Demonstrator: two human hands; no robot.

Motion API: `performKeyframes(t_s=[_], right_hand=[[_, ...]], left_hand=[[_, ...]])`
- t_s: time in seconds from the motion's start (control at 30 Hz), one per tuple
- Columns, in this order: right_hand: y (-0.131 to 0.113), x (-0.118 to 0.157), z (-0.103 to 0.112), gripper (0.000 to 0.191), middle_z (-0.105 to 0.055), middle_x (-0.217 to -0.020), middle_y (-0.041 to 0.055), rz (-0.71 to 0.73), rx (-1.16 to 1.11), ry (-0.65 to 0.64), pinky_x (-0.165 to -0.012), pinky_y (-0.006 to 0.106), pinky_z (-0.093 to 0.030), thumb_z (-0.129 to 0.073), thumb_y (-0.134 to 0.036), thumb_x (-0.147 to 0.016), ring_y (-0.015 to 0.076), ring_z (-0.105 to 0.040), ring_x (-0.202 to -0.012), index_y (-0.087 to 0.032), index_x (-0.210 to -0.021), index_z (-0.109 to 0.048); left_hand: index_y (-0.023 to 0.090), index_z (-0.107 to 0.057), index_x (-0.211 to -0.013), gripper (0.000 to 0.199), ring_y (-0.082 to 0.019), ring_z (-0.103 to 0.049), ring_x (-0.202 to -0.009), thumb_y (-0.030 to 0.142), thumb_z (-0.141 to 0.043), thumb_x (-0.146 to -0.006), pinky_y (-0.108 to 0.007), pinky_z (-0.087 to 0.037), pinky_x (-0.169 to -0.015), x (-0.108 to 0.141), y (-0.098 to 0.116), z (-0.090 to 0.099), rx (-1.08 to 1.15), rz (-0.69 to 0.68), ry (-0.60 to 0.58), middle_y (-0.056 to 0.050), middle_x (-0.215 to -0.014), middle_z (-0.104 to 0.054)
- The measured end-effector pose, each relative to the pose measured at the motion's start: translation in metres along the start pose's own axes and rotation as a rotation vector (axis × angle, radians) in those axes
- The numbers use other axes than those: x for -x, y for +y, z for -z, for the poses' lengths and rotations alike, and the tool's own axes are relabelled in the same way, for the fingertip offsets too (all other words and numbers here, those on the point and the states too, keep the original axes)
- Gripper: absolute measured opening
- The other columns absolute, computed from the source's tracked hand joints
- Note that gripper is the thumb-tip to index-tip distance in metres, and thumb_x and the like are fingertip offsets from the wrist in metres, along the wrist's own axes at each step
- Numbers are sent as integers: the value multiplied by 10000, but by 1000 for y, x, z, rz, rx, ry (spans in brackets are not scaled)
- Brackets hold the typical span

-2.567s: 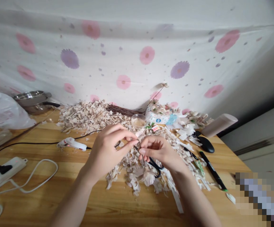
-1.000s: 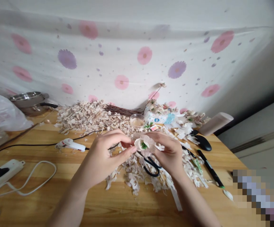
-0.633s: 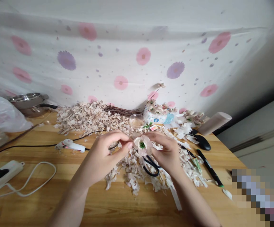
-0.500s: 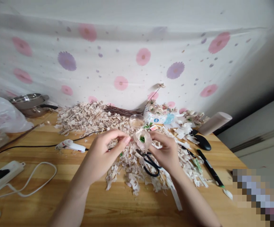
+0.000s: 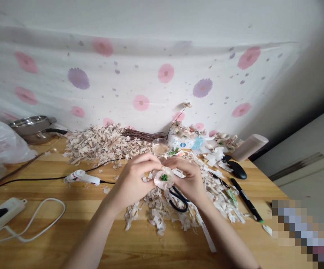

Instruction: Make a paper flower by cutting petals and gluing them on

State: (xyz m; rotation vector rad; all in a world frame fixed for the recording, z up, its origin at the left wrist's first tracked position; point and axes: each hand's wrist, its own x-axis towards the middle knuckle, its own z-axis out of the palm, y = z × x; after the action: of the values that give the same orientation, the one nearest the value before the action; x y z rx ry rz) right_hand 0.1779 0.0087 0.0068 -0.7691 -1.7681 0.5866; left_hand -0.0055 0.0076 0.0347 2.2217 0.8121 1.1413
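A pale pink artificial flower (image 5: pixel 159 182) with a green centre faces me between my hands, above the wooden table. My left hand (image 5: pixel 136 181) closes on its left edge, fingertips at the petals. From the other side my right hand (image 5: pixel 187 179) grips it, fingers curled behind the bloom. What the fingertips do behind the petals is hidden. Below my right hand lies a pair of scissors (image 5: pixel 178 203), its black handles showing among loose cream petal pieces (image 5: pixel 158 216). Just beyond my hands stands a clear round dish (image 5: pixel 160 147).
A large petal heap (image 5: pixel 94 144) and a bundle of brown twigs (image 5: pixel 143 134) lie along the back. On the left are a white glue gun (image 5: pixel 82 177), a power strip (image 5: pixel 5 216) and cables. A black marker (image 5: pixel 246 200) and a pale cylinder (image 5: pixel 250 147) sit at right.
My left hand has moved right and now meets the flower, closer to my right hand. The flower has shifted slightly down and left. The camera view has moved a little.
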Motion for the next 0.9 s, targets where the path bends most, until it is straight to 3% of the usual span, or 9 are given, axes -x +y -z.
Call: performKeyframes(t_s=[0.2,0.37,0.47,0.53,0.63,0.73,0.8,0.9], right_hand=[[-3,-1,2,75,-711,-781,21,34,48,-36,-807,346,-493,-673,-138,-795,179,-650,-805,-204,-758,-671],[-5,2,3,54,-714,-819,38,13,95,-11,-803,338,-491,-668,-157,-803,187,-651,-838,-203,-774,-665],[-9,11,6,51,-714,-825,34,21,132,-1,-810,326,-477,-679,-158,-798,178,-648,-831,-204,-785,-660],[-12,20,9,54,-711,-818,33,3,138,-9,-807,318,-471,-673,-158,-802,174,-643,-823,-202,-775,-656],[-15,39,13,54,-695,-787,43,-165,94,-15,-732,291,-472,-680,-205,-795,169,-628,-765,-189,-749,-655],[-12,58,10,154,-690,-754,49,-492,-101,-61,-635,262,-466,-707,-317,-765,157,-625,-688,-171,-754,-658],[-5,69,0,218,-696,-765,51,-680,-299,-172,-636,255,-468,-709,-367,-749,151,-634,-691,-163,-767,-635],[11,83,-26,243,-694,-763,40,-872,-442,-472,-652,246,-469,-680,-378,-741,124,-623,-669,-157,-801,-599]], left_hand=[[208,-664,-930,380,-114,-578,-913,-79,-587,-693,-215,-434,-813,1,7,3,69,-7,-65,13,-937,-611],[256,-627,-994,372,-111,-578,-957,11,-669,-718,-214,-425,-849,2,8,5,28,60,-95,41,-1000,-628],[318,-575,-1124,491,-125,-564,-1046,64,-703,-723,-244,-404,-932,7,4,15,-64,137,-166,56,-1115,-622],[328,-570,-1139,447,-141,-570,-1061,136,-702,-758,-275,-408,-952,13,1,27,-133,160,-189,50,-1146,-623],[288,-613,-1060,290,-164,-609,-991,254,-698,-784,-289,-447,-903,22,1,50,-206,133,-115,24,-1078,-658],[261,-647,-925,108,-145,-628,-879,267,-662,-818,-241,-466,-805,33,10,72,-205,57,23,33,-937,-682],[242,-647,-866,47,-134,-622,-812,232,-601,-861,-226,-461,-735,41,18,84,-139,-21,87,32,-850,-677],[200,-623,-816,169,-133,-595,-697,228,-496,-925,-268,-454,-699,54,29,96,113,-143,76,7,-727,-642]])
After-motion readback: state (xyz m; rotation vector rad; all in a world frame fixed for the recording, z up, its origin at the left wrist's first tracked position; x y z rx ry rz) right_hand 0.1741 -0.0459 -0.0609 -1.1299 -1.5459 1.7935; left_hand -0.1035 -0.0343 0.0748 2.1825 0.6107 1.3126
